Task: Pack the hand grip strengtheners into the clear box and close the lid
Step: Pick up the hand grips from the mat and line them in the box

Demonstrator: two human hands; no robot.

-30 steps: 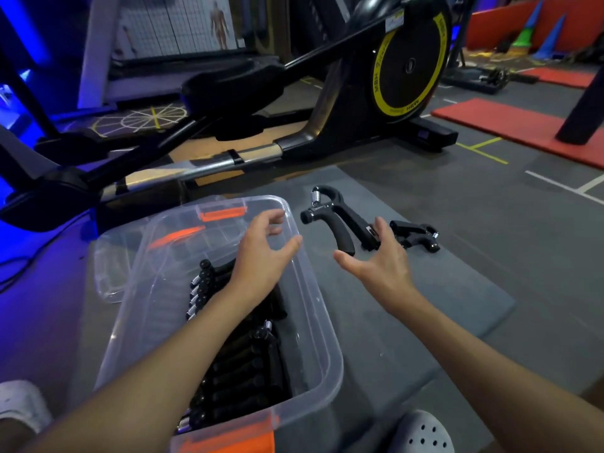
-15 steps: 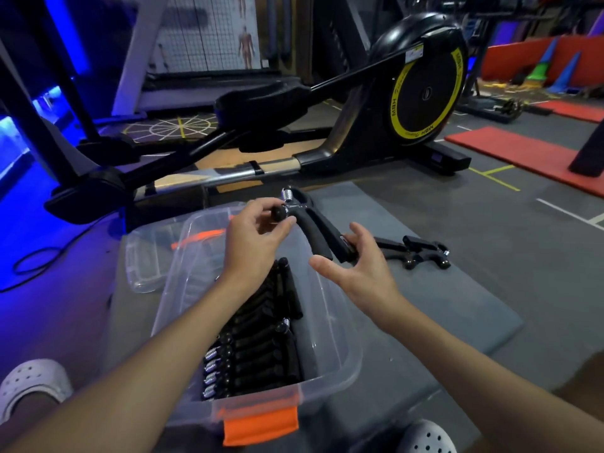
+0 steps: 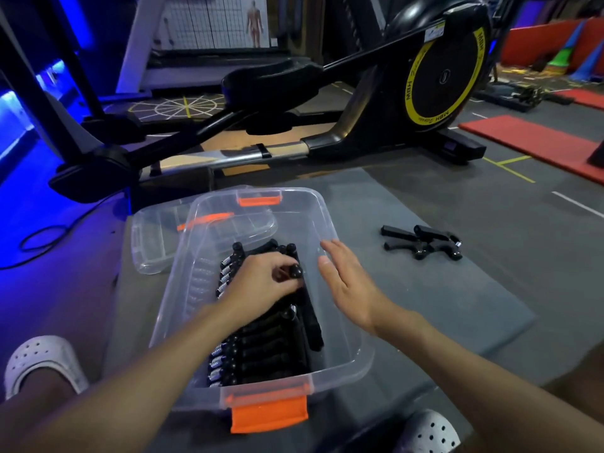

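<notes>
The clear box (image 3: pixel 356 361) with orange latches sits on a grey mat in front of me, lid off. Several black hand grip strengtheners (image 3: pixel 271 351) lie packed in a row inside it. My left hand (image 3: pixel 261 286) is down in the box, fingers closed on the top of one black strengthener (image 3: pixel 309 308) that lies along the row's right side. Over the box's right rim hovers my right hand (image 3: pixel 346 282), fingers spread, holding nothing. Two more strengtheners (image 3: pixel 425 245) lie together on the mat to the right of the box.
The clear lid (image 3: pixel 157 243) rests flat behind and left of the box. A black and yellow elliptical trainer (image 3: pixel 327 93) stands just beyond the mat. White clogs (image 3: pixel 42 358) show at the lower left and lower middle. Red mats (image 3: pixel 539 142) lie far right.
The strengthener held up between both hands has gone down into the box with my left hand. My right hand has let go of it and now hovers spread at the box's right rim.
</notes>
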